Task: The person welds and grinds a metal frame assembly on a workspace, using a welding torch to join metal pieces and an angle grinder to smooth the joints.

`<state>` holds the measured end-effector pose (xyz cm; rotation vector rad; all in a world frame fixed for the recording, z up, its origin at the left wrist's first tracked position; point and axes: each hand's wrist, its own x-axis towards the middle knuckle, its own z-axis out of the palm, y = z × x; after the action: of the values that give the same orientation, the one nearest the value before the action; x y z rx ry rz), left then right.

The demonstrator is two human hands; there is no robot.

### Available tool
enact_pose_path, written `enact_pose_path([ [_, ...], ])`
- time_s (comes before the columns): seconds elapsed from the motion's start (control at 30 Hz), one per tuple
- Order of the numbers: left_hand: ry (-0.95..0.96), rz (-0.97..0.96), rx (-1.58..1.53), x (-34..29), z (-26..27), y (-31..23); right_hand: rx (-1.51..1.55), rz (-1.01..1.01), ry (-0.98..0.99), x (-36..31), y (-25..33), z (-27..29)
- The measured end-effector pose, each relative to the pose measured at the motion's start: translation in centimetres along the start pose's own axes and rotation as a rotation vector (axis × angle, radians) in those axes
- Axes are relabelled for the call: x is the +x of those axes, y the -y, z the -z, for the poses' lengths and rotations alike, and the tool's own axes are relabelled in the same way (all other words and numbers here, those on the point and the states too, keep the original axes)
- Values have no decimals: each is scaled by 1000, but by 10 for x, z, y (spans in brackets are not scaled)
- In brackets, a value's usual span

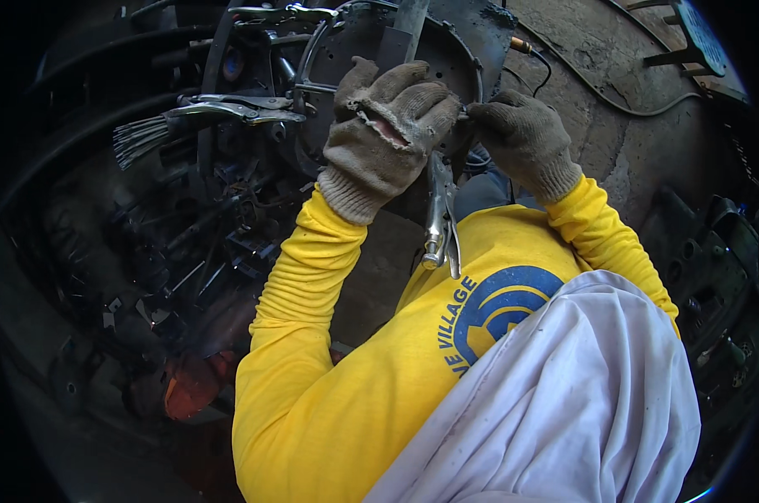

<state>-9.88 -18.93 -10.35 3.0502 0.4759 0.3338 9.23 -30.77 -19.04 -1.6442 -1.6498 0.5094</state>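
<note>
My left hand, in a grey knit glove torn across the back, lies over a round metal frame with its fingers stretched out. My right hand, gloved alike, is at the frame's right edge. Its thumb and fingers pinch together there, close to the left fingertips; what they hold is too small to make out. Below and between the hands, locking pliers hang from the frame's near edge. Another pair of locking pliers sits at the frame's left side. A flat metal bar crosses the frame's top.
A bundle of thin metal rods sticks out at the left. Dark metal parts lie heaped below it. A copper-tipped tool with a black cable is at the upper right. A blue stool stands beyond a floor hose.
</note>
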Motion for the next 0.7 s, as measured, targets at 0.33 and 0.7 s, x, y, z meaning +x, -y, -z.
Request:
enact_pose_path([
  [0.33, 43, 49, -25, 2, 2, -5, -6, -38, 27, 1, 2, 2],
  [0.7, 15, 70, -1, 8, 6, -11, 453, -285, -119, -32, -29, 10],
])
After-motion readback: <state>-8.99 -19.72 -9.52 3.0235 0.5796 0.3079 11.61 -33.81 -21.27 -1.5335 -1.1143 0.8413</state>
